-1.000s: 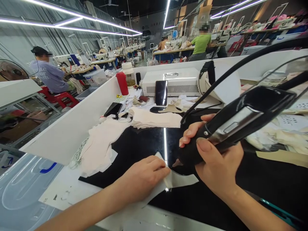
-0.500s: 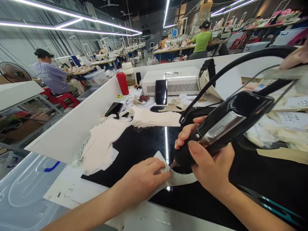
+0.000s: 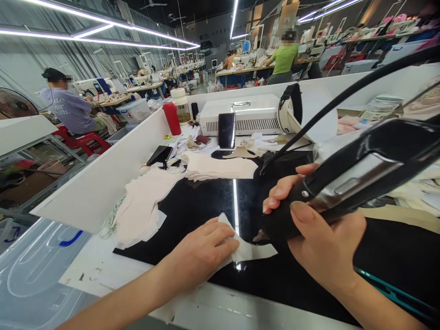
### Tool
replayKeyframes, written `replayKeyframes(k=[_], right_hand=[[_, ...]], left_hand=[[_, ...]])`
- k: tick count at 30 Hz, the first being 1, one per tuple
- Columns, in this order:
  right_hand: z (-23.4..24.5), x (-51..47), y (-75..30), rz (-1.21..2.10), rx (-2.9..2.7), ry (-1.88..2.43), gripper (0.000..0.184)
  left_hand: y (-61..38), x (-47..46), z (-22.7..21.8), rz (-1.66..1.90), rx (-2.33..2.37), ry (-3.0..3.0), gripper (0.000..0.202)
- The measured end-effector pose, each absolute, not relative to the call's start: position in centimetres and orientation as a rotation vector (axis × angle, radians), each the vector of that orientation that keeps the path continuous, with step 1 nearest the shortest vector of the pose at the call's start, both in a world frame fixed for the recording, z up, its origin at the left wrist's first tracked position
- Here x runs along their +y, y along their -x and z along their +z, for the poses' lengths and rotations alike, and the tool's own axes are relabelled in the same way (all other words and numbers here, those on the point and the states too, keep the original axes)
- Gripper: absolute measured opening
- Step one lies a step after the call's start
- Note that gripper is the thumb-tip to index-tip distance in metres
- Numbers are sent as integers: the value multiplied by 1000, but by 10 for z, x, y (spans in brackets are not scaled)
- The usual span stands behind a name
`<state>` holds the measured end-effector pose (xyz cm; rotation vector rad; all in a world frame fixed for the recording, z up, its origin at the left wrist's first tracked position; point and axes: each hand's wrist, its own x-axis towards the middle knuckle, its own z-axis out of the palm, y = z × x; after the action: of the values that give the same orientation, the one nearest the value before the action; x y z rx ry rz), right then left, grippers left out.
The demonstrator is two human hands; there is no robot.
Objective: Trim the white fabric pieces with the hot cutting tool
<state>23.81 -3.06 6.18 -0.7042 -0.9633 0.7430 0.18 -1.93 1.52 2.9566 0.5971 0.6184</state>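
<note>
My right hand (image 3: 319,233) is wrapped round a black corded hand tool (image 3: 347,183), whose tip points down at a small white fabric piece (image 3: 252,250) on the glossy black work surface (image 3: 206,201). My left hand (image 3: 202,252) lies flat on the left part of that piece, fingers stretched out and pressing it down. The tool's black cable (image 3: 343,96) arcs up to the right.
A stack of cream fabric pieces (image 3: 220,167) and loose cut pieces (image 3: 140,211) lie to the left. Behind stand a white box machine (image 3: 247,117), a phone (image 3: 227,130) propped up, a red bottle (image 3: 172,118) and a jar. Other people sit at distant tables.
My right hand and the tool have shifted slightly right and up. My left hand has slid a little left on the fabric piece.
</note>
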Motion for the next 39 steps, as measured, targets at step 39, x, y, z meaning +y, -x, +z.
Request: replayKeyframes(k=[39], right_hand=[[61,-54,-247,864,-1057,553,37]], left_hand=[[-31,-58,1,621,792,-2750,37]])
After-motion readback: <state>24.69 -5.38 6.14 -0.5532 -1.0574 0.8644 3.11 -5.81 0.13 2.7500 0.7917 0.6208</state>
